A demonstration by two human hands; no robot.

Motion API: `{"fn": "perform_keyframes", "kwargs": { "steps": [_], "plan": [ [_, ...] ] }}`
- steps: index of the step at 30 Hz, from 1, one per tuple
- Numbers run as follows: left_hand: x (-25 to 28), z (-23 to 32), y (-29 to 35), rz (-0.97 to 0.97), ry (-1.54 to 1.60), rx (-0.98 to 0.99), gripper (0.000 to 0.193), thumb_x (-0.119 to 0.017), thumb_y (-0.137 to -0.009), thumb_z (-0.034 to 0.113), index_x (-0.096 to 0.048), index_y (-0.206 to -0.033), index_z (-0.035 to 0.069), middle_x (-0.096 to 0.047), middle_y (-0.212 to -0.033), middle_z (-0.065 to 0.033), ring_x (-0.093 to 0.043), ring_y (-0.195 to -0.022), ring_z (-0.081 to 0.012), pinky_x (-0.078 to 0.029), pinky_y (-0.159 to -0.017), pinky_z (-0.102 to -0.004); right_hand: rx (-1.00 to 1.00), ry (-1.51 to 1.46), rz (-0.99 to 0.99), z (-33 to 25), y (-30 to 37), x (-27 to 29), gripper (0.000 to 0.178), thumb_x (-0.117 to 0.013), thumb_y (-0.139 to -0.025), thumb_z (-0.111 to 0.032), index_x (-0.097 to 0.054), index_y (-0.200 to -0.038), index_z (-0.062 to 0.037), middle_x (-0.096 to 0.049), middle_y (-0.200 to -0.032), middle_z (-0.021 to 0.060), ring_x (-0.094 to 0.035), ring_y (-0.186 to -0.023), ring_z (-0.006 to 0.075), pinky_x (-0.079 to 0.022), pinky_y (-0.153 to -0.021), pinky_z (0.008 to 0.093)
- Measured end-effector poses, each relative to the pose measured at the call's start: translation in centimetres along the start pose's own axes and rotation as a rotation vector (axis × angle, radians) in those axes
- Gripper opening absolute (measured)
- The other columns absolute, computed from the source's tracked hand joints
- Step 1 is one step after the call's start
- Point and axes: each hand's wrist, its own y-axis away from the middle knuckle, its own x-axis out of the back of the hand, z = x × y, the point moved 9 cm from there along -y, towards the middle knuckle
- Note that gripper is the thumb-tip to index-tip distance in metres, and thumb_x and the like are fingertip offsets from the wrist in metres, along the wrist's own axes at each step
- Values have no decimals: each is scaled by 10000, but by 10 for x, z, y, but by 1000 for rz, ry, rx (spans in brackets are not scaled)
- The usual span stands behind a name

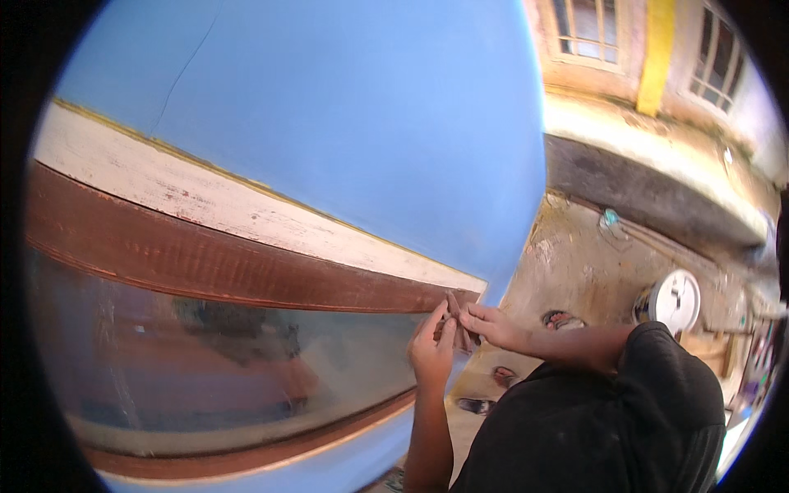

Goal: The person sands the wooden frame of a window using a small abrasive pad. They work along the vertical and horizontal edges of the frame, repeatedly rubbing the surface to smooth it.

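Note:
Both hands meet at the right end of a brown-painted window frame (pixel 222 256). Between them is a small brown folded piece (pixel 454 303) that resembles sandpaper; its exact kind is not plain. My left hand (pixel 430 349) pinches it from below, thumb and fingers closed. From the right, my right hand (pixel 488 322) grips the same piece with its fingertips. A pale, scuffed outer frame strip (pixel 238 220) runs above the brown wood. Below lies the reflective window glass (pixel 189 353), partly behind my left hand.
A blue wall (pixel 353 107) with a thin crack surrounds the window. To the right, a white-lidded bucket (pixel 679 301) stands on the concrete floor (pixel 588 267), near a raised ledge (pixel 649 185). My sandalled feet show below; a small teal item (pixel 608 218) lies by the ledge.

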Motion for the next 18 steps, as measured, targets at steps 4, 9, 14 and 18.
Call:
{"fn": "perform_keyframes", "kwargs": {
  "steps": [4, 9, 14, 18],
  "plan": [
    [17, 16, -12, -73, -97, -204, 391, -714, -1004, 44, -741, -1394, 35, -781, -1232, -183, -766, -1089, -264, -609, -906, -379, 157, 172, 192, -35, -9, -17, 400, -608, -1129, -415, -713, -1072, -33, -737, -903, 57, -667, -803, 116, -540, -712, 324],
    [48, 33, -14, 37, -11, -337, 339, -722, -983, 11, -759, -1320, -2, -774, -1233, -189, -766, -1070, -321, -615, -913, -414, 384, 386, 546, -44, -12, -14, 253, -710, -1045, -280, -752, -1120, -42, -765, -946, 100, -712, -822, 168, -567, -742, 352],
    [118, 116, 11, 538, -390, -875, 272, -700, -938, -78, -823, -1141, 55, -718, -1224, -86, -660, -1098, -291, -571, -899, -433, 572, 548, 744, -89, -28, 13, 157, -791, -996, -158, -776, -1117, -59, -786, -1017, 95, -735, -857, 185, -584, -776, 355],
    [137, 161, -18, 767, -556, -1042, 269, -704, -929, -57, -833, -1106, 98, -636, -1270, -55, -626, -1099, -269, -524, -888, -443, 782, 650, 661, -116, -63, 4, 126, -816, -960, -98, -768, -1069, -56, -767, -995, 118, -744, -868, 260, -586, -764, 374]
  ]
}}
